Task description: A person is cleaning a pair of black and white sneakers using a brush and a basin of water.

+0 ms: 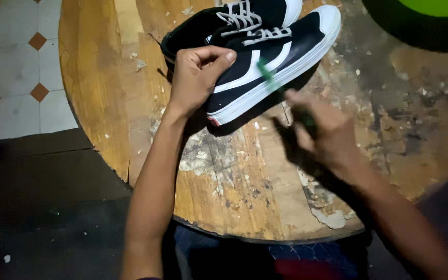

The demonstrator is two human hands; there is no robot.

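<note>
Near the bottom, the edge of a round wooden table (234,207) shows. Its top is worn, with chipped paint and small white flakes all over it.

The right hand (323,136) is a bit blurry. It is closed around a green brush (276,83). The brush tip sits against the white sole of the shoe (270,57), on its side.

The left hand (197,75) is closed on the heel end of that shoe. The thumb lies over the top and the fingers curl around the back. The shoe is black with a white stripe, white laces and a white sole. It is tipped up on its side above the table, with the toe pointing away to the right.

Just behind it lies a second shoe (208,26) of the same kind, touching the first one.

Far off at the top right is a dark thing with a green top (436,8). To the left, past the table, is a floor (11,67) of white tiles with small brown diamonds.
</note>
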